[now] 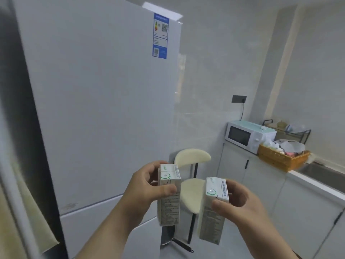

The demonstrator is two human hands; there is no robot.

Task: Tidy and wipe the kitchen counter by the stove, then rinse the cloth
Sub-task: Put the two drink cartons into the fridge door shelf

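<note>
left hand curls round the left carton, right hand round the right carton, both held apart before the fridge, well off the tabletop. with no free hand, tugging the fridge door could loosen a grip and drop one.

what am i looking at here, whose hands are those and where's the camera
There is no machine here: a person wears one wide-angle camera on the head, looking forward and down, so you see their own two hands. The left hand grips the left carton and the right hand grips the right carton, both white. Ahead stands a tall white fridge, with a cream chair behind the cartons. To the right, a counter carries a microwave and a woven basket.
</note>
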